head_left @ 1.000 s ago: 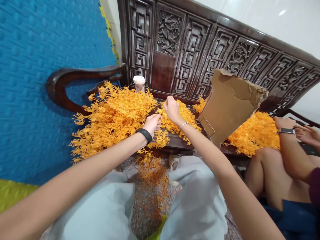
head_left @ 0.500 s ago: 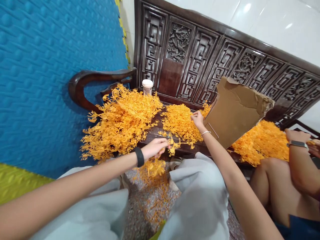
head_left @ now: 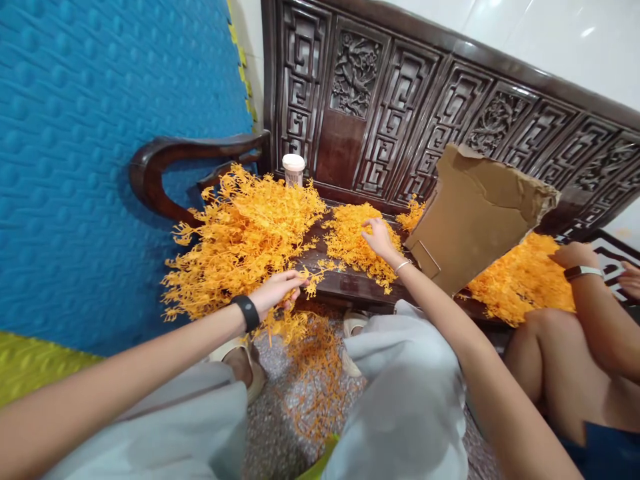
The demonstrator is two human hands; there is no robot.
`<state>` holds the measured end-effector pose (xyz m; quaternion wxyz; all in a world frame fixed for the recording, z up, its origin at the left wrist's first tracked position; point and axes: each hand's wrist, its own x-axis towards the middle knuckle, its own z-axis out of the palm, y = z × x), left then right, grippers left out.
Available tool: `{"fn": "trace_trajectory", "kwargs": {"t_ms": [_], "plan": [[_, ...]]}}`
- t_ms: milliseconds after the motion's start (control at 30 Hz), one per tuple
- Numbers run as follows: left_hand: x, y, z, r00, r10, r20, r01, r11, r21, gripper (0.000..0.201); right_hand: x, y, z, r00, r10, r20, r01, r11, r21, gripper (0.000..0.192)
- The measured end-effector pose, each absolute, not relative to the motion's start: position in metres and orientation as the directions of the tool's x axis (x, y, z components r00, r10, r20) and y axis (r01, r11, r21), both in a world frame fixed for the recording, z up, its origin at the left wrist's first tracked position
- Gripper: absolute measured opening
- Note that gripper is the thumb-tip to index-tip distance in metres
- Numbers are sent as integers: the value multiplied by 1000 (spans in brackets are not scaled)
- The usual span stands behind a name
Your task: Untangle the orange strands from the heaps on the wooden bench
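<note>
Pinched in the fingers of my left hand (head_left: 280,291) is a thin orange plastic flower sprig (head_left: 315,280), its branching tip pointing right over the bench's front edge. My right hand (head_left: 379,239) hovers at the middle pile of small orange plastic pieces (head_left: 350,230), thumb and fingers apart, nothing visible between them. To the left of both hands lies a large heap of branched orange sprigs (head_left: 250,233). Below my left hand hang more orange sprigs (head_left: 290,327), partly hidden by it.
The dark carved wooden bench (head_left: 345,143) holds the piles, a white-lidded container (head_left: 293,170) and a leaning brown cardboard sheet (head_left: 477,213). Right of it, another person's arm (head_left: 595,293) is beside another orange pile (head_left: 525,280). Orange scraps (head_left: 320,373) litter the floor.
My left hand has moved left with the sprig. My right hand has shifted left over the middle pile, and its fingers have spread from a pinch.
</note>
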<state>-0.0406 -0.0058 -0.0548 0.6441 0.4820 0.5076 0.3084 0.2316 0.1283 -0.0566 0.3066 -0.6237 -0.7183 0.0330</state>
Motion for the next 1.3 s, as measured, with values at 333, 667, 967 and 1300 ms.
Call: {"fn": "trace_trajectory", "kwargs": {"t_ms": [333, 667, 967, 1300], "plan": [[6, 14, -64, 475, 791, -385, 239, 305, 922, 15, 258, 148, -62, 184, 903, 388, 944, -53, -325, 36], [45, 17, -93, 493, 685, -537, 459, 319, 829, 16, 247, 151, -82, 111, 944, 310, 961, -22, -275, 63], [34, 13, -107, 527, 597, -605, 506, 351, 788, 14, 250, 176, -89, 166, 968, 186, 922, -86, -378, 77], [33, 14, -111, 530, 576, -622, 517, 362, 776, 15, 248, 181, -113, 172, 973, 156, 943, -117, -311, 73]]}}
